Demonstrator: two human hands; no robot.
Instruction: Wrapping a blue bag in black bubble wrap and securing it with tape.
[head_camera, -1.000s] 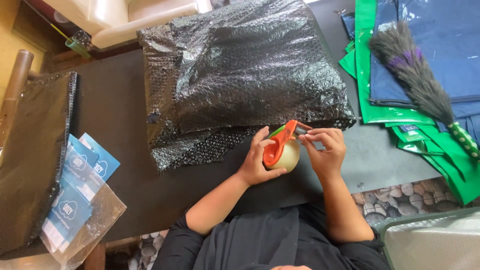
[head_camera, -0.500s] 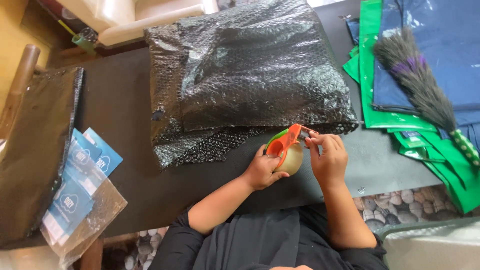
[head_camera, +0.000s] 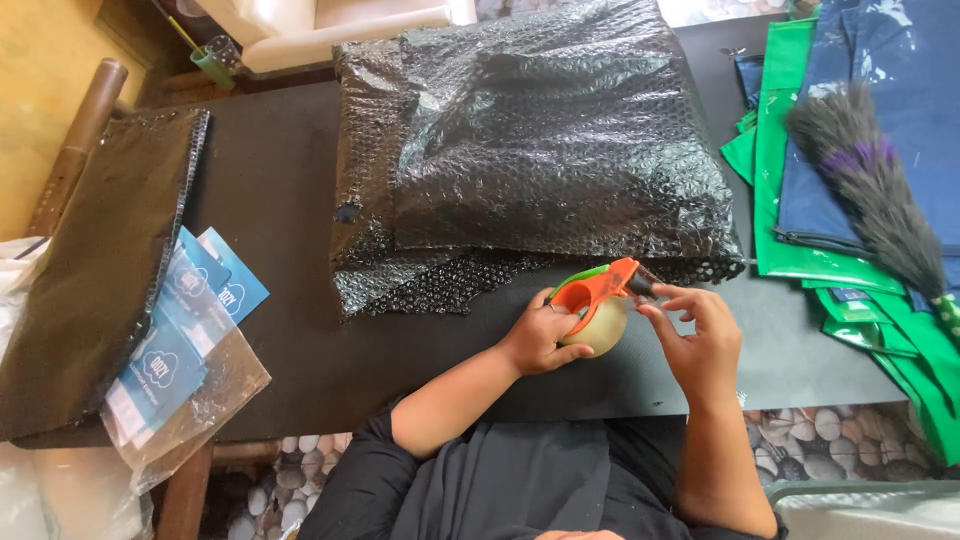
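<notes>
An orange and green tape dispenser (head_camera: 598, 290) with a tan roll of tape (head_camera: 600, 328) is gripped in my left hand (head_camera: 540, 335) just above the near edge of the dark table (head_camera: 270, 230). My right hand (head_camera: 695, 335) has its fingertips pinched at the dispenser's front end, where the tape comes off. Directly beyond both hands lies a big parcel wrapped in black bubble wrap (head_camera: 530, 150), its loose lower flap close to the dispenser.
A flat black bubble-wrap sheet (head_camera: 95, 280) and blue-and-white cards in clear sleeves (head_camera: 175, 350) lie at the left. Green and navy bags (head_camera: 800, 200) with a feathery duster (head_camera: 870, 190) on top lie at the right. Pebbled floor shows below the table.
The view has shifted slightly. Both hands stay at the tape dispenser, with my right fingers still working at its front end; the parcel has not moved.
</notes>
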